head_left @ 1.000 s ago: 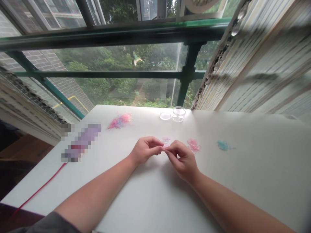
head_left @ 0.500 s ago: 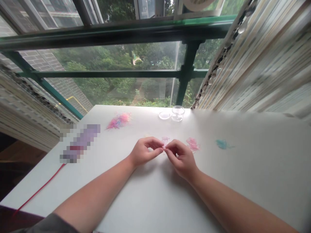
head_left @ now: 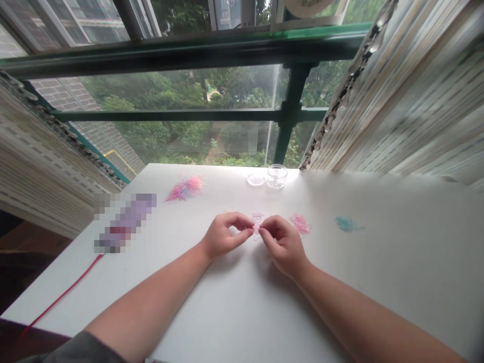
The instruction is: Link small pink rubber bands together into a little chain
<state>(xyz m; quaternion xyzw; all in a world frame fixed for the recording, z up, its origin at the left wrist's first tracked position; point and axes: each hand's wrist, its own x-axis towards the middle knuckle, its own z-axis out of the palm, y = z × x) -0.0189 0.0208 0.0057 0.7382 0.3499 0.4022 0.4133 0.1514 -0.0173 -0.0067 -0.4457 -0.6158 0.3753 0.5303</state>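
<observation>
My left hand (head_left: 224, 236) and my right hand (head_left: 283, 244) meet at the middle of the white table (head_left: 397, 262), fingertips pinched together on a small pink loop (head_left: 256, 229) held between them. A few pale pink loops (head_left: 258, 217) lie on the table just beyond the fingertips. A pink pile of loops (head_left: 300, 223) sits right of my right hand, and a teal pile (head_left: 346, 223) lies farther right.
A mixed pink and blue pile (head_left: 185, 187) lies at the far left. A clear glass dish (head_left: 277, 175) and its lid (head_left: 256, 179) stand at the far edge by the window. A blurred-out purple object (head_left: 124, 222) and a red cord (head_left: 60, 297) lie on the left.
Both hands stay pinched together at the same spot; only the fingers shift slightly. The view has tilted a little.
</observation>
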